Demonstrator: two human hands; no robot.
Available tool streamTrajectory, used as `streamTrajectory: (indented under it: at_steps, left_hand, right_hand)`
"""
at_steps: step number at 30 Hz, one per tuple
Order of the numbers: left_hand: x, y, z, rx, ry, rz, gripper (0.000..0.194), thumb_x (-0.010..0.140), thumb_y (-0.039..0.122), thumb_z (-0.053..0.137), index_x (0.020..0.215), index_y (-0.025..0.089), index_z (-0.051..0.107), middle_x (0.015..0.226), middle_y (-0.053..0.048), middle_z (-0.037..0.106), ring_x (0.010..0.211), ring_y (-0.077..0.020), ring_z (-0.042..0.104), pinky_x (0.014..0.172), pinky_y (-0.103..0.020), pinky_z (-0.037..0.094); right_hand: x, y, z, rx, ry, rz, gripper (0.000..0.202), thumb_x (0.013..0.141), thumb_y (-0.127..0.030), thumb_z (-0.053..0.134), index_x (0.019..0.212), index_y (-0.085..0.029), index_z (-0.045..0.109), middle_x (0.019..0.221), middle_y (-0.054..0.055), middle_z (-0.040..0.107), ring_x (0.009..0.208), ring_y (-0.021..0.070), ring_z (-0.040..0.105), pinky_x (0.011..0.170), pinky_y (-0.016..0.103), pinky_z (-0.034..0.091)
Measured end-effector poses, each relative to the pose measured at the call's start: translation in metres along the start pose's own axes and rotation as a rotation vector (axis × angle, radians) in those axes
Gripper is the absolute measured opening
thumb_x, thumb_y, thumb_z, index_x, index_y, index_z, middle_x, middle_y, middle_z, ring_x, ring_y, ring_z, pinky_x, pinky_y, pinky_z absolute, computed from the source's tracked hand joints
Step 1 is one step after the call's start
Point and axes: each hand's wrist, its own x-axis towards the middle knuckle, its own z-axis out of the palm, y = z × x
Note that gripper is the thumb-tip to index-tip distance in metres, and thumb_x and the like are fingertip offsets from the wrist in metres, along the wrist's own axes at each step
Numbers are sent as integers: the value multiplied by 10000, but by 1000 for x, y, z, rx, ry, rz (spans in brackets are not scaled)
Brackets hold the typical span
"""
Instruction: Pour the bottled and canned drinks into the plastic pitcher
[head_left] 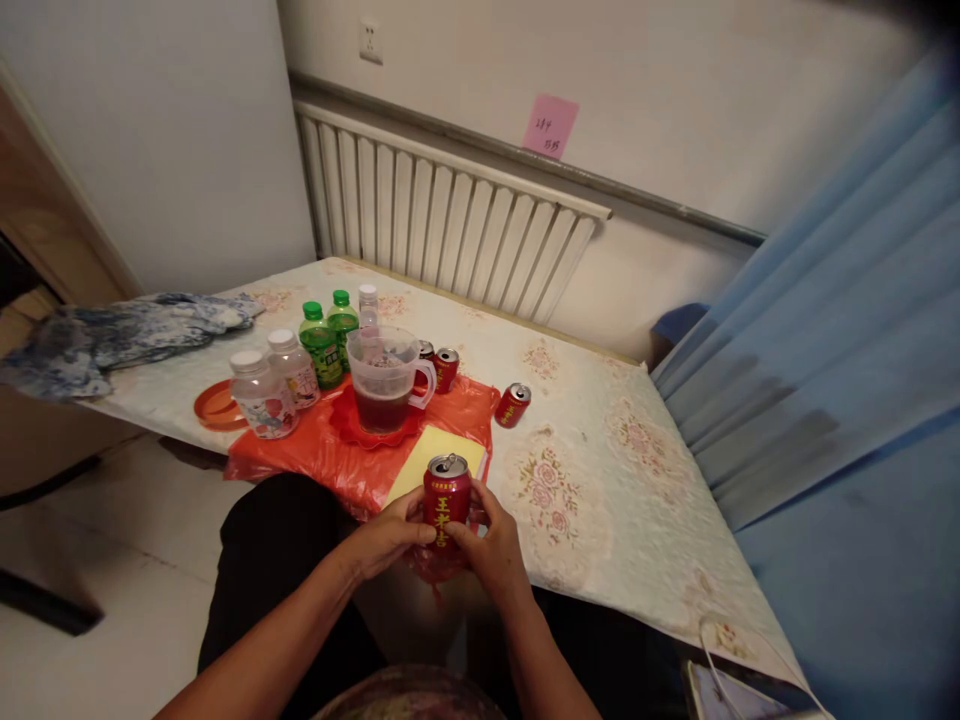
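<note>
A red drink can with yellow characters stands upright between my two hands, its top opened. My left hand grips it from the left, thumb across the front. From the right, my right hand wraps it in the same way. Just beyond the can lies a yellow sheet or booklet on a red plastic bag. A clear measuring jug with dark liquid sits on a red scalloped plate. One more red can stands to the right, and two red cans are behind the jug's handle.
Two clear jars with white lids, two green-capped bottles and a white-capped bottle stand left of and behind the jug. An orange lid and crumpled patterned cloth lie farther left. A radiator and blue curtain border the table.
</note>
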Motion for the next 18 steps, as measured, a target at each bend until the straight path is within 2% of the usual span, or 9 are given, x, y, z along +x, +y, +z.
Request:
streamTrajectory:
  at_steps: [9, 18]
  left_hand:
    - [2, 0, 0, 4, 3, -17, 682, 649, 228, 857, 1276, 166, 596, 1184, -135, 679, 997, -269, 672, 867, -354, 500]
    - [4, 2, 6, -9, -8, -10, 643, 677, 246, 838, 1267, 160, 597, 1235, -146, 667, 1071, -290, 656, 880, -353, 496]
  right_hand:
    - [1, 5, -2, 3, 0, -2, 576, 665, -166, 734, 1231, -229, 646, 1124, 47, 731, 1018, 248, 681, 859, 363, 554]
    - [3, 14, -6, 64, -12, 25, 608, 678, -178, 721, 1274, -232, 616, 1173, 52, 716, 1027, 242, 681, 863, 359, 554]
